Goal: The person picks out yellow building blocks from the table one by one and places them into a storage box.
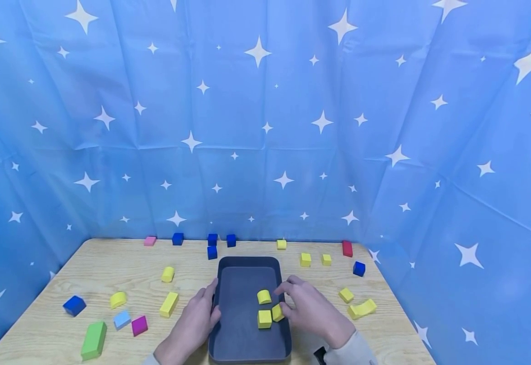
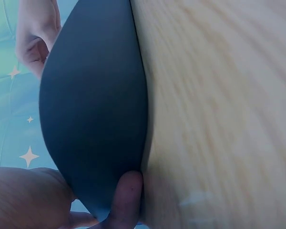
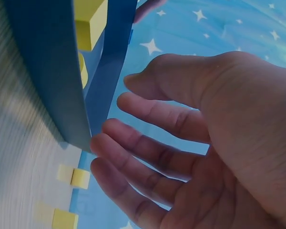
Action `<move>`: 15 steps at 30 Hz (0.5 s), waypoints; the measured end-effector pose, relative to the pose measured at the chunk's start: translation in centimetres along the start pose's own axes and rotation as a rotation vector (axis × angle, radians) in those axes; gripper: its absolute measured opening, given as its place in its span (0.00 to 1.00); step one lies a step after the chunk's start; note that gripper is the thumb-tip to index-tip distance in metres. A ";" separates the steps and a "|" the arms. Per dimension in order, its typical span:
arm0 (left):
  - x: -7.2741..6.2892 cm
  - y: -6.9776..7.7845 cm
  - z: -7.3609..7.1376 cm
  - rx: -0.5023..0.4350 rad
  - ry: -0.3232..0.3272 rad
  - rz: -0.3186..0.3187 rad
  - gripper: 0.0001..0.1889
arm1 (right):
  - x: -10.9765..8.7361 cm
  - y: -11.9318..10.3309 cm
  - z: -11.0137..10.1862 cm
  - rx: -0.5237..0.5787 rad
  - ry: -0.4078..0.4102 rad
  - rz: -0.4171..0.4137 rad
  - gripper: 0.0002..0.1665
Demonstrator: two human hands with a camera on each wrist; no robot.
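Note:
A dark grey tray [image 1: 238, 347] stands on the wooden table. Inside its right half are a yellow half-round block [image 1: 263, 297], a yellow cube [image 1: 264, 319] and a tilted yellow block [image 1: 277, 313]. My left hand [image 1: 195, 317] grips the tray's left wall, the thumb at the rim; the left wrist view shows one fingertip [image 2: 128, 195] against the dark wall. Over the right rim hovers my right hand [image 1: 313, 308], close to the tilted block. In the right wrist view its fingers [image 3: 148, 148] are loosely bent with nothing between them.
Yellow blocks [image 1: 362, 308] lie right of the tray, with a red block [image 1: 347, 248] and a blue cube [image 1: 359, 268]. Several blue cubes [image 1: 212, 252] sit along the back. Leftward are a green block [image 1: 94, 340], a magenta block [image 1: 139, 325] and a light blue block [image 1: 121, 320]. Starry curtains [image 1: 265, 101] enclose the table.

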State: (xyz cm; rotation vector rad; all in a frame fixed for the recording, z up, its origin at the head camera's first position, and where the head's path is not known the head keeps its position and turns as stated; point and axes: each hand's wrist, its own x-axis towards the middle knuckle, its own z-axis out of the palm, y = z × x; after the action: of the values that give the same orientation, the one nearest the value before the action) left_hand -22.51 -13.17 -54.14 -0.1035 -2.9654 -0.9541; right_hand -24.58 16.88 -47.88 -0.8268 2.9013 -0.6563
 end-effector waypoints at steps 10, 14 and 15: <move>0.0 0.1 -0.1 0.005 -0.004 -0.011 0.39 | -0.4 1.5 -0.6 0.017 0.042 0.077 0.17; -0.1 0.1 -0.1 0.007 -0.002 -0.011 0.39 | -0.7 2.3 -0.8 0.011 0.064 0.115 0.18; -0.1 0.1 -0.1 0.008 -0.002 -0.011 0.39 | -0.8 2.6 -0.8 0.010 0.070 0.127 0.18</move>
State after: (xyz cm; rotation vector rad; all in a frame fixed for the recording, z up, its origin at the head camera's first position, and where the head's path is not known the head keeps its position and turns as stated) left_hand -22.45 -13.11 -54.01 -0.0889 -2.9747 -0.9436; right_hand -25.29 19.58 -48.23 -0.6242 2.9798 -0.7000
